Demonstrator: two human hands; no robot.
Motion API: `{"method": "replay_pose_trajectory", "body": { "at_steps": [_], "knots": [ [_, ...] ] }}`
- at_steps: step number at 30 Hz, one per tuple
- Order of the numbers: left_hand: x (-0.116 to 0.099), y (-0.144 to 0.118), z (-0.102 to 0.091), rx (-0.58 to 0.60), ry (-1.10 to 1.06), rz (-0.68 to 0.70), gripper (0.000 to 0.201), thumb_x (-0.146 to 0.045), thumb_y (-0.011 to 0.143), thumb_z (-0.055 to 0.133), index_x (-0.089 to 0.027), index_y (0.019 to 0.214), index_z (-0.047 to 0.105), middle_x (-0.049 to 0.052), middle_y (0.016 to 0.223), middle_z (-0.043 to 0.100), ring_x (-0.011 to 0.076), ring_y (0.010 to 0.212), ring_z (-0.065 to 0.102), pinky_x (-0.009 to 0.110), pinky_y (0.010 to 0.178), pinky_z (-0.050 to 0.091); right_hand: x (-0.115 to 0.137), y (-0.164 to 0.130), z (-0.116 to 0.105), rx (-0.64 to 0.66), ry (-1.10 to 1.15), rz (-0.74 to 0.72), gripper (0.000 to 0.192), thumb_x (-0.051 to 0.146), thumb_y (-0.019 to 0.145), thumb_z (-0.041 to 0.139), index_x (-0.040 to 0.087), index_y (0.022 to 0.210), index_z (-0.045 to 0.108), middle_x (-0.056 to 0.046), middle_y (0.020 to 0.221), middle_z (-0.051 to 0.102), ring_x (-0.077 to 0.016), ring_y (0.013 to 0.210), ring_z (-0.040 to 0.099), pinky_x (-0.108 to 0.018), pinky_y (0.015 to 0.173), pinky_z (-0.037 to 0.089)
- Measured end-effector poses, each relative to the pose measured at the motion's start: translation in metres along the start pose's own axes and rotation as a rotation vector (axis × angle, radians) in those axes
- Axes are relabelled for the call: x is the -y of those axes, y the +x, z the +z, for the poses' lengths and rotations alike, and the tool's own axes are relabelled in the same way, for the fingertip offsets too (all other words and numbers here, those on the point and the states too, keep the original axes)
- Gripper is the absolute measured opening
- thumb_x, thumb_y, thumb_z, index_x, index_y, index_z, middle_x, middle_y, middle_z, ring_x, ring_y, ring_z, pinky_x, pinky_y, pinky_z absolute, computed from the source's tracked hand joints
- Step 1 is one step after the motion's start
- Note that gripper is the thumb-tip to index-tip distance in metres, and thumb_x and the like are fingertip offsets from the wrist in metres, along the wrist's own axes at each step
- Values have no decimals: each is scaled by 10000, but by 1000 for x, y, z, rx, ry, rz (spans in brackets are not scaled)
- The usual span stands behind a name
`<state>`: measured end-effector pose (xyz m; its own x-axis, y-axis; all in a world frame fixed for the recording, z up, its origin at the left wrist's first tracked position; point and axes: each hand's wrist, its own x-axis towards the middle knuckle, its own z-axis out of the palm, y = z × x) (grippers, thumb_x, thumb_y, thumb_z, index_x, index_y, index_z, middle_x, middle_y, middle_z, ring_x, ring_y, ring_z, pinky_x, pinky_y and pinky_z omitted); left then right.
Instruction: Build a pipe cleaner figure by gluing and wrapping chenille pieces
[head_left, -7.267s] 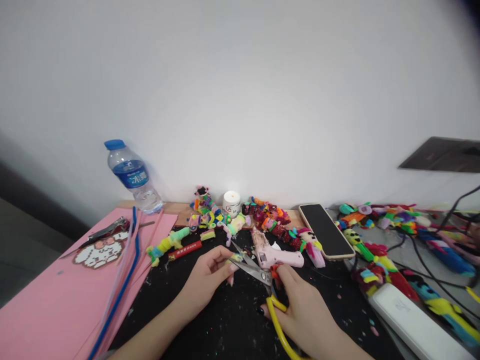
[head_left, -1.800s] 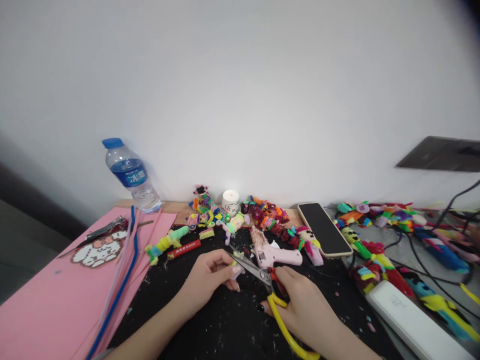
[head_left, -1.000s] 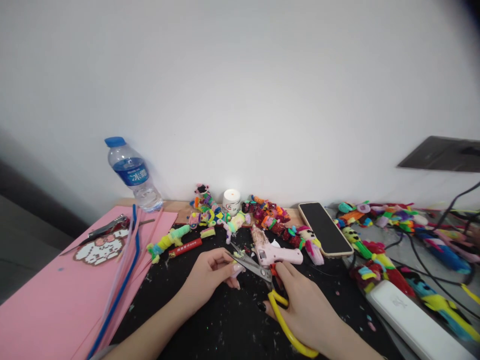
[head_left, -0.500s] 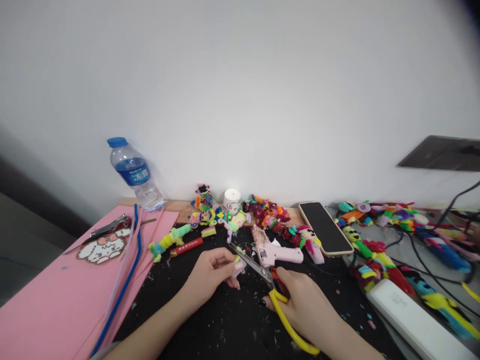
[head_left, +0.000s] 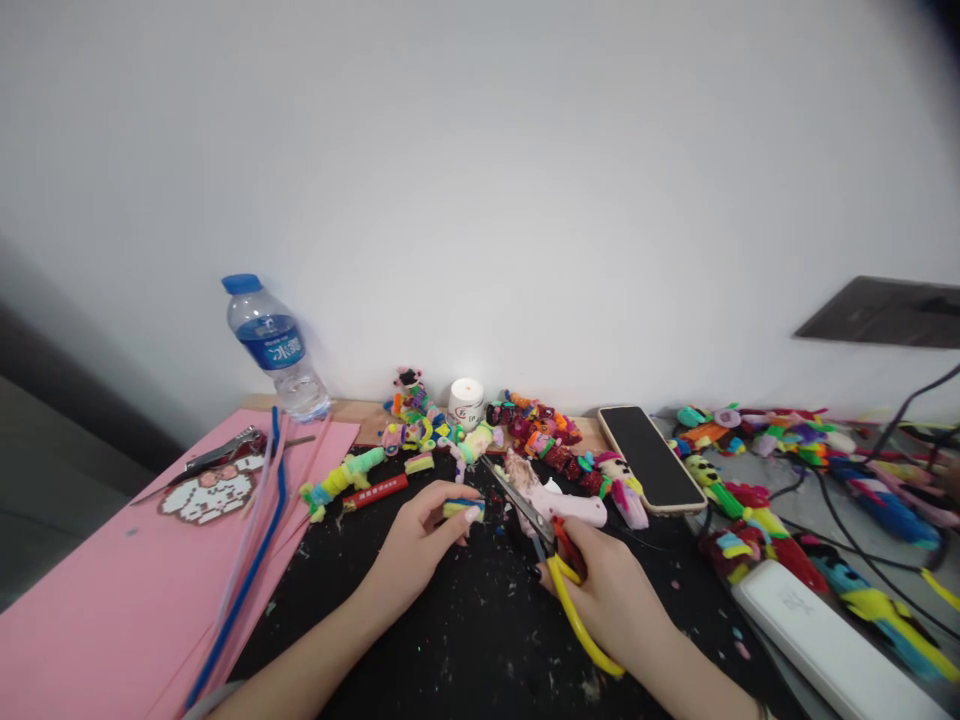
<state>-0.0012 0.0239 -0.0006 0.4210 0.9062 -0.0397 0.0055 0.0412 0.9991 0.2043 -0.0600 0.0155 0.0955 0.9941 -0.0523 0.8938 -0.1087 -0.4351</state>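
Note:
My left hand [head_left: 424, 535] pinches a short fuzzy piece of pipe cleaner [head_left: 463, 508], yellow with blue, between thumb and fingers above the black mat [head_left: 450, 640]. My right hand [head_left: 611, 590] grips scissors [head_left: 525, 505] with red and yellow handles. Their blades point up and left, a little to the right of the fuzzy piece and apart from it. A pale pink glue gun [head_left: 559, 505] lies just behind the scissors. Left of my left hand are a red stick with white lettering [head_left: 377, 493] and a yellow-green fuzzy figure [head_left: 341, 480].
Colourful fuzzy figures [head_left: 532, 425] line the back beside a white paper cup [head_left: 466, 403]. A phone [head_left: 652, 460], a white power bank [head_left: 832, 640] and black cables fill the right. Pink sheets [head_left: 112, 600], blue and pink strips and a water bottle [head_left: 274, 345] are at left.
The scissor blades have moved right, away from my left fingers. My left hand has turned the piece, and its blue and yellow side now shows.

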Motion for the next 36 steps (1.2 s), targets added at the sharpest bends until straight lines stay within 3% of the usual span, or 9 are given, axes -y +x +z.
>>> {"method": "replay_pose_trajectory", "body": {
  "at_steps": [2, 6, 15, 22, 29, 33, 36],
  "knots": [
    [1, 1, 1, -30, -28, 4, 257, -210, 716, 656, -162, 956, 577, 18, 842, 606, 131, 750, 570, 237, 685, 473, 2, -2, 0, -12, 6, 6, 136, 306, 723, 537, 217, 773, 448, -20, 759, 576, -190, 652, 526, -273, 595, 361],
    [4, 2, 1, -52, -73, -21, 259, -183, 656, 702, -157, 868, 556, 14, 812, 599, 146, 783, 570, 263, 749, 466, 5, -3, -2, -19, 10, 9, 215, 280, 681, 547, 221, 840, 416, -15, 802, 564, -190, 656, 535, -279, 591, 375],
    [0, 0, -3, -33, 103, 158, 144, -277, 764, 634, -161, 842, 598, 29, 891, 535, 157, 860, 537, 242, 780, 444, 6, -2, -1, 9, 12, -2, 225, 282, 694, 538, 228, 856, 391, -21, 846, 549, -200, 682, 542, -303, 613, 386],
    [-2, -6, 1, 29, 222, 29, 208, -343, 766, 627, -160, 791, 534, 9, 756, 591, 156, 752, 558, 243, 710, 444, 11, -7, -5, 69, 20, 3, 285, 263, 665, 560, 227, 881, 377, -29, 866, 560, -204, 691, 543, -300, 608, 379],
    [-3, -6, 2, 21, 332, 46, 176, -321, 776, 604, -171, 840, 536, -11, 720, 593, 132, 657, 520, 221, 621, 397, 13, -10, -3, 96, 43, -6, 258, 263, 685, 551, 224, 874, 379, -45, 894, 568, -208, 719, 554, -294, 612, 382],
    [-4, -7, 2, 33, 287, 44, 173, -326, 831, 533, -194, 755, 451, -4, 710, 645, 142, 675, 562, 238, 664, 402, 13, -9, -3, 84, 68, 12, 236, 254, 694, 539, 224, 866, 380, -32, 856, 565, -193, 685, 543, -285, 599, 381],
    [-7, -7, 2, 51, 249, 42, 125, -320, 856, 496, -198, 842, 472, -9, 679, 655, 153, 687, 584, 256, 704, 411, 13, -8, -4, 72, 65, 1, 228, 252, 694, 540, 221, 862, 389, -36, 863, 563, -194, 691, 541, -288, 604, 385]
  ]
}}
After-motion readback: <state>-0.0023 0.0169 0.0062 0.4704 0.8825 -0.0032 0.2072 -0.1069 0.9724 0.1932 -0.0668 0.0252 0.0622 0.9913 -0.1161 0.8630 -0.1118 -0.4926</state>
